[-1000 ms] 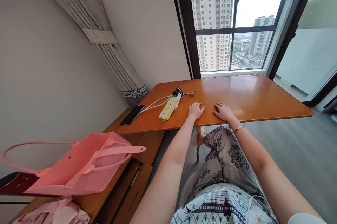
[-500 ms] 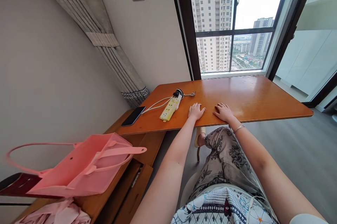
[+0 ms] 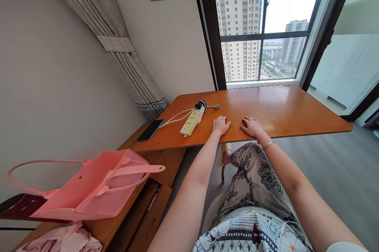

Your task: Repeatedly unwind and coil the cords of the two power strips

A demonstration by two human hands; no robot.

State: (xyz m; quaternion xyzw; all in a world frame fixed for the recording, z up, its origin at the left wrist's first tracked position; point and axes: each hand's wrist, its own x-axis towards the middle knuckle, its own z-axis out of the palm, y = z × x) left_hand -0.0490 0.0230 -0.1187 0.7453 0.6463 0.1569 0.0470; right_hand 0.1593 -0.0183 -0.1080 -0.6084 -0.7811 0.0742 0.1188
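My left hand lies flat near the front edge of the orange-brown wooden table, holding nothing. Beside it, my right hand also rests palm down with fingers spread, a bracelet on the wrist. To the left of my left hand is a yellow and white power strip, with a black plug or adapter at its far end. White cable runs left from it toward a dark smartphone on the table's left side. A cord's plug sits behind my left hand.
A pink handbag stands on a wooden cabinet at left, with pink cloth in front. A curtain hangs by the wall. Beyond the table is a window. Grey floor lies to the right.
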